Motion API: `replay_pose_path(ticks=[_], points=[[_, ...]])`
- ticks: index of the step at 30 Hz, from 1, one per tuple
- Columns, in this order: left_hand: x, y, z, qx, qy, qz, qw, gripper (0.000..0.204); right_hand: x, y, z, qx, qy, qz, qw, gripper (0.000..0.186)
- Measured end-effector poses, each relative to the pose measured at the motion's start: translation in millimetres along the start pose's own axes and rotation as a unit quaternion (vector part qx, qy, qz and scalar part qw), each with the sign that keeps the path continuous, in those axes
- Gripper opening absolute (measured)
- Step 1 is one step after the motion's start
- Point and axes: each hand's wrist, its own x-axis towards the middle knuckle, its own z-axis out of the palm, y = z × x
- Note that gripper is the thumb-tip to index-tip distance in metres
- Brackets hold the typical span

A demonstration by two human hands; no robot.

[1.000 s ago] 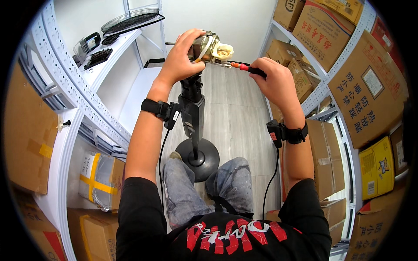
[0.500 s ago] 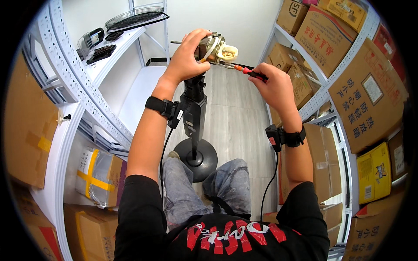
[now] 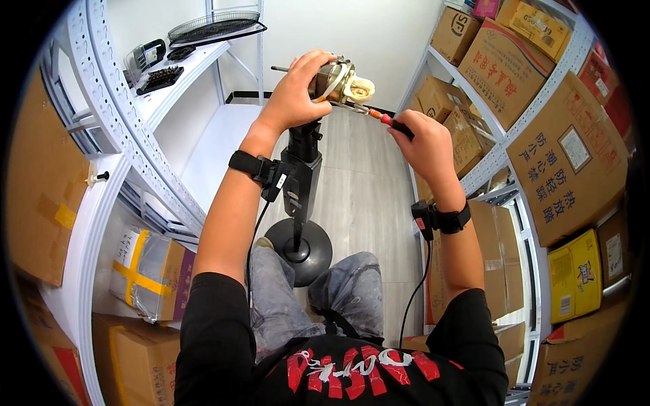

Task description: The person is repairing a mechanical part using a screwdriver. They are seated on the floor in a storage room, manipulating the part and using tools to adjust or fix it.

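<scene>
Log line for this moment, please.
left hand: gripping metal motor | right hand: holding screwdriver, pointed at motor | motor: above black stand

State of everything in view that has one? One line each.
Left grip: closed around motor.
Right grip: closed on screwdriver handle.
Motor: uncovered, shaft exposed, above stand.
Screwdriver: tilted, tip end at motor's underside; seating unclear.
Stand: upright.
Wire guard: lying on white shelf.
Silver-wrapped box: bound with crossed yellow tape.
</scene>
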Motion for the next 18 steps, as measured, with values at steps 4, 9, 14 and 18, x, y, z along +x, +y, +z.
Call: replay_pose_path(ticks=[4,9,14,18], points=[[-1.4,-2.1,1.8,0.006,0.011,0.013,1.000,0.068,-0.9,3.1,5.3,0.013,0.011,-0.013,1.000,0.017],[-1.1,-5.4,3.1,0.002,0.015,0.009,1.000,0.068,2.5,11.8,13.3,0.327,-0.136,0.245,0.902,0.019],[-1.6,-2.3,-2.0,0.003,-0.003,0.004,1.000,0.068,11.2,12.7,3.1,0.386,-0.209,0.285,0.852,0.022],[-1.8,-2.5,-2.0,0.007,0.003,0.000,1.000,0.069,0.4,-4.5,2.0,0.103,-0.057,0.038,0.992,0.015]])
